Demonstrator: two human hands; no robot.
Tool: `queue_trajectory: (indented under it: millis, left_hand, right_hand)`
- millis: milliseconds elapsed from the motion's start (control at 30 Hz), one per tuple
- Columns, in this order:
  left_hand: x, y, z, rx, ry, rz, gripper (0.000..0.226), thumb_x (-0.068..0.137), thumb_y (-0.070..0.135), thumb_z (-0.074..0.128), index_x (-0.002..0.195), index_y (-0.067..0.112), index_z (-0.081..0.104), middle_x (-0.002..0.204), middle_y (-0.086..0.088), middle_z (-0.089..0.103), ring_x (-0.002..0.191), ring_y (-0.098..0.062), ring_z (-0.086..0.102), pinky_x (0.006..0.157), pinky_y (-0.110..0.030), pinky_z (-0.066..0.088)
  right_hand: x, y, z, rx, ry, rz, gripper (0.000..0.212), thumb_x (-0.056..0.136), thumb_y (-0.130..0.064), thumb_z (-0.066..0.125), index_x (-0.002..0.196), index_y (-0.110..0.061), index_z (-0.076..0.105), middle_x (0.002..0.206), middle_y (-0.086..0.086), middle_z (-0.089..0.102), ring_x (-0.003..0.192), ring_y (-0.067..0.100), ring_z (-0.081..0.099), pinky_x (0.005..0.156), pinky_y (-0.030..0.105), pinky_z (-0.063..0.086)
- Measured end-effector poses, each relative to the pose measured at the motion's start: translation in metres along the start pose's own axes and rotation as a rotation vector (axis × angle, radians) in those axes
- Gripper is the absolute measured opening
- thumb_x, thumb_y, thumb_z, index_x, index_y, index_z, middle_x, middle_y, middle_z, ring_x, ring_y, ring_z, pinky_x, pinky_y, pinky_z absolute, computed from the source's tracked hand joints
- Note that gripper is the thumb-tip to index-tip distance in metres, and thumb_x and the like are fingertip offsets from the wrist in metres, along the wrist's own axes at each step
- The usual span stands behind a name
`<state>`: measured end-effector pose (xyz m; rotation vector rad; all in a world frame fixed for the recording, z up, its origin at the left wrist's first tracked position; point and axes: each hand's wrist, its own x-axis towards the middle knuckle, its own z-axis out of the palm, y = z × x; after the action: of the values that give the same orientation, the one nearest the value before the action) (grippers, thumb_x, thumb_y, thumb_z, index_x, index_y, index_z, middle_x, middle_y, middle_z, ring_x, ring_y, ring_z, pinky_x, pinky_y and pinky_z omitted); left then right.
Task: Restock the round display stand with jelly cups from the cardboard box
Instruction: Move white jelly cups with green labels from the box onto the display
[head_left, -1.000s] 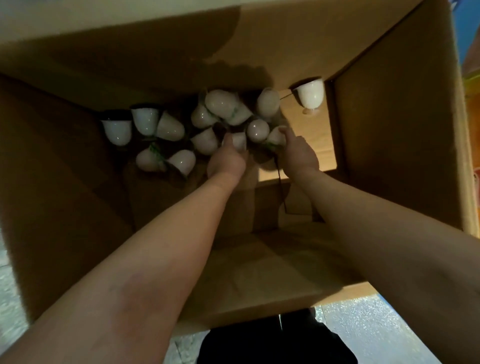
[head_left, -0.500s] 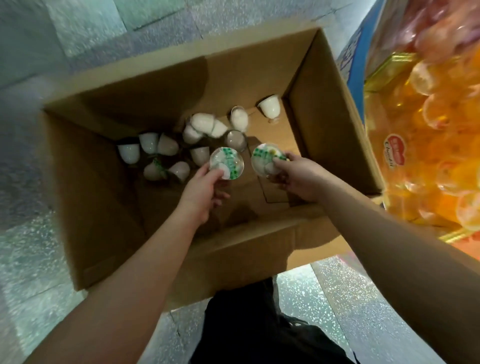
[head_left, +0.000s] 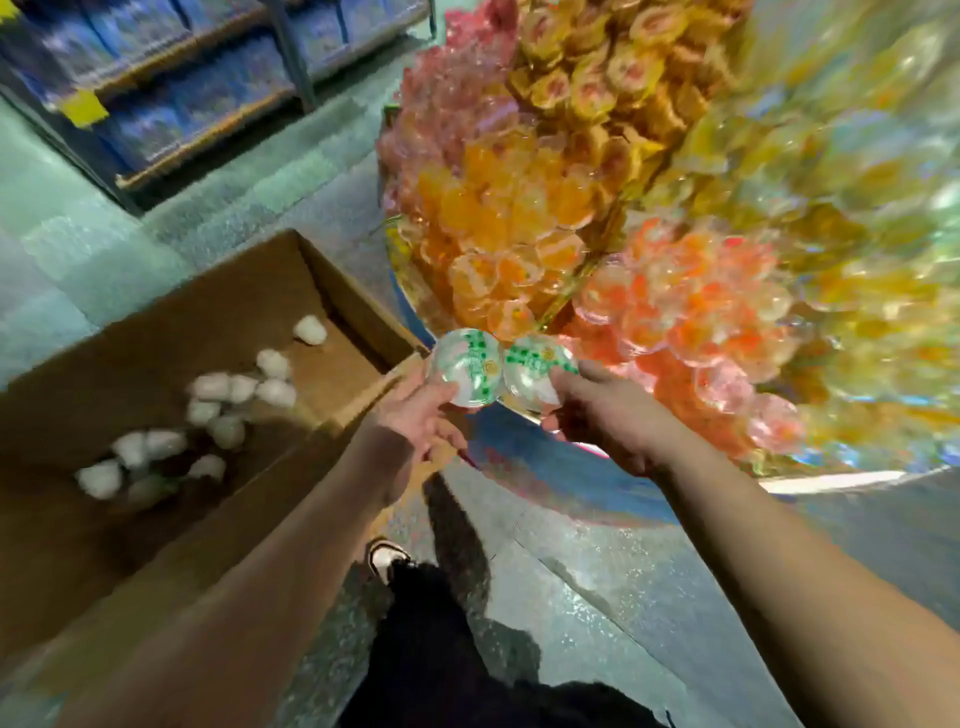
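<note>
My left hand (head_left: 415, 415) grips a jelly cup (head_left: 465, 366) with a white and green lid facing me. My right hand (head_left: 608, 415) holds a second jelly cup (head_left: 535, 371) of the same kind; the two lids touch side by side. Both cups hover just past the right corner of the open cardboard box (head_left: 171, 530) and in front of the lower edge of the round display stand (head_left: 545, 457). Several white jelly cups (head_left: 223, 415) lie loose on the box's bottom. The stand is heaped with orange, pink and yellow jelly cups (head_left: 519, 218).
The box sits on a speckled floor (head_left: 597, 597) at the left. Shelves with blue packs (head_left: 171, 88) stand at the back left. My dark trouser leg and a shoe (head_left: 387, 558) show below the hands. The picture is blurred by motion.
Both hands lifted a cup each out of the box and carried them up and right to the stand's edge. The view swung from the box to the display.
</note>
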<state>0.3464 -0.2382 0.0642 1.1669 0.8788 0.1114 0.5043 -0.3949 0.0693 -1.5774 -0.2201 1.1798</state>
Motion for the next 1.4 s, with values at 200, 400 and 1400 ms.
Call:
queue_trajectory:
  millis: [200,400,1400]
  left_hand:
    - [-0.052,0.004,0.181,0.041,-0.280,0.046,0.019,0.097,0.021,0.052,0.116,0.025,0.054,0.106,-0.001,0.064,0.049,-0.017,0.056,0.037,-0.019,0.025]
    - [-0.078,0.010,0.337,0.162,-0.540,0.068,0.042,0.088,0.033,0.065,0.128,0.023,0.056,0.105,-0.009,0.069,0.052,-0.015,0.056,0.039,-0.019,0.032]
    - [0.112,0.010,0.784,0.227,-0.630,-0.077,0.060,0.101,0.026,0.052,0.153,0.031,0.024,0.133,-0.002,0.054,0.054,-0.016,0.058,0.047,-0.024,0.033]
  right_hand:
    - [-0.132,0.012,-0.142,0.100,0.319,-0.109,0.004,0.098,-0.023,0.056,0.102,-0.023,0.056,0.075,0.004,0.060,0.068,0.024,0.065,0.061,0.031,0.053]
    - [-0.243,0.023,-0.256,0.100,0.575,-0.158,0.029,0.092,-0.034,0.065,0.115,-0.028,0.049,0.079,0.004,0.062,0.066,0.016,0.064,0.060,0.026,0.053]
    - [-0.187,-0.036,-0.693,0.263,0.716,0.026,0.024,0.099,-0.026,0.057,0.119,-0.014,0.052,0.087,0.009,0.061,0.059,0.011,0.059,0.059,0.026,0.046]
